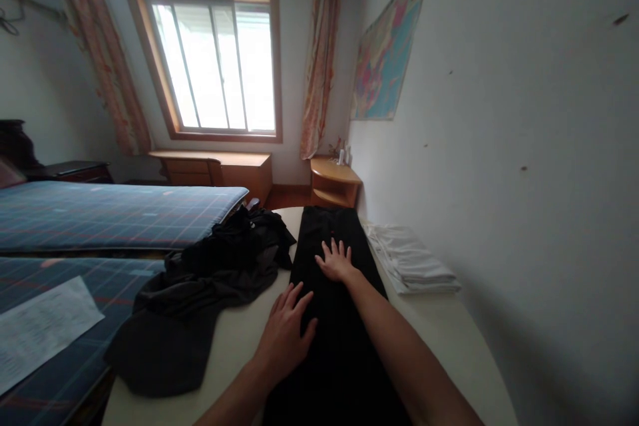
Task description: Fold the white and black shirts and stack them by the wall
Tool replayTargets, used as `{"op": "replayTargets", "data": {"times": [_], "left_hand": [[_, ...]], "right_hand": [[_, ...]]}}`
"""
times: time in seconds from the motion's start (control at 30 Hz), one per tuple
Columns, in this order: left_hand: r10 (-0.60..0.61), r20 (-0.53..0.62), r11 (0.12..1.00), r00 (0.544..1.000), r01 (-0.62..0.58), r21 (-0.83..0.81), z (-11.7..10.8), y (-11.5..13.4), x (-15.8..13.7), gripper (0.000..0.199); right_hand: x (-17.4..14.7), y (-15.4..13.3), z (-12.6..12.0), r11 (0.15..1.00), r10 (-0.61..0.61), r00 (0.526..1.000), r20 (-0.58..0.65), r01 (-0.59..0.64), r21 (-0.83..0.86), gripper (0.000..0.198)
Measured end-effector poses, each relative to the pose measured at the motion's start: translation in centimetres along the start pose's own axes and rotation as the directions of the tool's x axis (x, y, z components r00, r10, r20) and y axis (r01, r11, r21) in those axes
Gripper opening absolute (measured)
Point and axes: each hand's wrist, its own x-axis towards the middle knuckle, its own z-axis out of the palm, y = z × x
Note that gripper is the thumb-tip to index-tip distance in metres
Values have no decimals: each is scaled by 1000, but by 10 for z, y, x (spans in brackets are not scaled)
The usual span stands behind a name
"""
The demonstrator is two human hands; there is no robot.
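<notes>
Along the pale table (239,359), black cloth (339,359) stretches lengthwise, laid out flat.
Right hand (335,262) spreads its fingers on it, gripping nothing; left hand (285,329), loosely splayed and empty, is at its left edge, contact hard to judge. Even outward strokes should smooth it best.

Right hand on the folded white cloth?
No, the right hand is spread on the black garment, and the folded white cloth lies to that garment's right.
</notes>
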Motion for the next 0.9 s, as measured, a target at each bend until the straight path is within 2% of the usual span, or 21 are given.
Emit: {"op": "replayTargets", "data": {"times": [0.17, 0.3, 0.43, 0.53, 0.63, 0.8, 0.9], "left_hand": [[2, 111, 1000, 994, -5, 21, 1, -3, -1, 57], [22, 161, 998, 987, -32, 54, -2, -2, -3, 59], [55, 184, 995, 981, -70, 74, -4, -1, -6, 62], [80, 214, 990, 974, -102, 95, -4, 0, -10, 64], [130, 250, 982, 959, -159, 100, -5, 5, -20, 66], [239, 351, 963, 905, -267, 31, -14, 20, -47, 74], [312, 388, 944, 867, -328, -25, -22, 27, -65, 77]], "right_hand": [[10, -4, -2, 1000, 15, 989, -145, -12, 17, 67], [-14, -1, -1, 997, -76, 982, -174, 81, 20, 64], [-69, 3, 5, 979, -202, 975, -93, 203, 1, 65], [-123, 7, 13, 950, -313, 948, -60, 313, -4, 66], [-175, 12, 24, 928, -371, 927, -61, 372, -2, 68], [-239, 20, 38, 923, -380, 921, -82, 384, 35, 67], [-265, 21, 42, 941, -331, 941, -70, 335, 57, 70]]}}
